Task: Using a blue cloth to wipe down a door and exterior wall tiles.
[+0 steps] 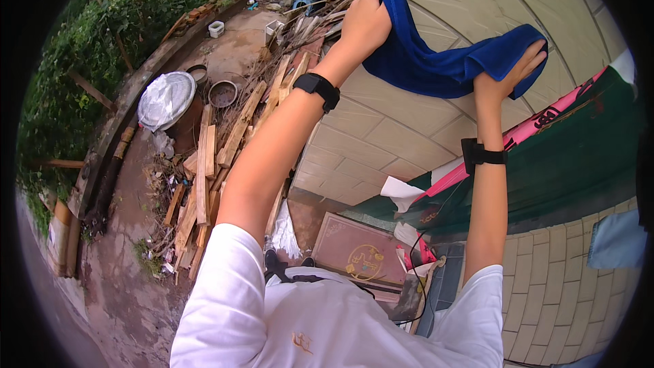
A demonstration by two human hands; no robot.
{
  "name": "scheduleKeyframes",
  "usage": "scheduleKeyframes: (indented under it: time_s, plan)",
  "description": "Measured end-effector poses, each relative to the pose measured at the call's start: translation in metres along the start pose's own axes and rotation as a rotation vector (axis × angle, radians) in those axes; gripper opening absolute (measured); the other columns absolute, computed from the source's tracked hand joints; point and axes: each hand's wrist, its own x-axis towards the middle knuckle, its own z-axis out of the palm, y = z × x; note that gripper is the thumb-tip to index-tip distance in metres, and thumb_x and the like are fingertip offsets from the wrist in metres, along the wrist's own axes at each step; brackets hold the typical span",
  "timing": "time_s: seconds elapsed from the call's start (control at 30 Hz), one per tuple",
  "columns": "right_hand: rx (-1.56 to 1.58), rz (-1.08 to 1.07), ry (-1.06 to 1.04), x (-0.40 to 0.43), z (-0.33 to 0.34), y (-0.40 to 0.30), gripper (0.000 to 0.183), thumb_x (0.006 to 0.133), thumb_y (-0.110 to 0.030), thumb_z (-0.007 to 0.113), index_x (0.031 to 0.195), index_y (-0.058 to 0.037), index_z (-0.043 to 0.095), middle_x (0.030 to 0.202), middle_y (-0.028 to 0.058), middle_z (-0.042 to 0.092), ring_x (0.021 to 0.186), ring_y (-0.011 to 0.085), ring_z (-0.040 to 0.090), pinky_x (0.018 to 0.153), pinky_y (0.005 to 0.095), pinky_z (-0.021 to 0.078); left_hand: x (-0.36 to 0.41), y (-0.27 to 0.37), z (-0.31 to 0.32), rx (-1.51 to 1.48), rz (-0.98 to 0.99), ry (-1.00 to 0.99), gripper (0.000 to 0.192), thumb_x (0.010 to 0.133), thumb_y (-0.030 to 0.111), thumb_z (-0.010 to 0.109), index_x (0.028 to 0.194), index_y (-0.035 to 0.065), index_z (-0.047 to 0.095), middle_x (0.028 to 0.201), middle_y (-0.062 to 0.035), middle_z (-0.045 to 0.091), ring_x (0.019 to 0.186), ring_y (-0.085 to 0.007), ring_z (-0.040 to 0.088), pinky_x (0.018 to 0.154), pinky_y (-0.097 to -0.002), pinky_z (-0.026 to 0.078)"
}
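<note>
A dark blue towel (424, 61) stretches between my raised hands and sags in the middle. My left hand (367, 18) grips one end of it, fingers curled into the cloth. At the other end, my right hand (511, 69) has the towel draped over its palm and round its fingers, with some fingertips showing past the edge. Both hands are in front of a beige tiled wall (378, 133); whether the towel touches the tiles cannot be told. Each wrist wears a black strap.
Wooden planks (204, 174) and sticks lie in a heap on the left. Past them are a plastic-covered round object (167, 99), a round basin (223, 94) and a low kerb. A pink printed strip (541, 117) edges a dark green sheet (572, 163) on the right. Below lies a reddish doormat (352, 255).
</note>
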Motion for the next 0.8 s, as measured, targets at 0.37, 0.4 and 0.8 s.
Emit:
scheduleKeyframes:
  time_s: [0.37, 0.4, 0.8]
  plan:
    - [0.055, -0.118, -0.002, -0.040, 0.037, -0.098, 0.059, 0.091, -0.019, 0.058, 0.145, 0.0008, 0.044, 0.162, 0.0235, 0.024, 0.147, 0.0511, 0.020, 0.116, 0.0585, 0.0234, -0.060, -0.074, 0.019, -0.343, -0.040, -0.116, 0.048, 0.104, 0.019, 0.039, 0.148, 0.0006, 0.040, 0.138, -0.0328, 0.053, 0.131, -0.0445, 0.050, 0.105, -0.0417, 0.043]
    - [0.041, -0.130, -0.056, -0.051, 0.038, -0.096, 0.056, 0.091, -0.018, 0.059, 0.142, 0.0002, 0.047, 0.162, 0.0248, 0.025, 0.146, 0.0526, 0.019, 0.116, 0.0594, 0.0221, -0.076, -0.094, 0.024, -0.314, -0.079, -0.083, 0.048, 0.105, 0.021, 0.036, 0.148, 0.0001, 0.040, 0.143, -0.0328, 0.047, 0.137, -0.0433, 0.043, 0.110, -0.0417, 0.038]
    - [-0.069, 0.188, -0.089, -0.014, -0.008, -0.027, 0.077, 0.095, -0.041, 0.061, 0.149, 0.0066, 0.034, 0.161, 0.0374, 0.007, 0.148, 0.0569, 0.004, 0.118, 0.0647, 0.0047, -0.002, -0.003, 0.011, -0.426, 0.010, -0.243, 0.035, 0.097, 0.028, 0.048, 0.112, 0.0004, 0.061, 0.110, -0.0242, 0.067, 0.103, -0.0405, 0.063, 0.089, -0.0425, 0.050]
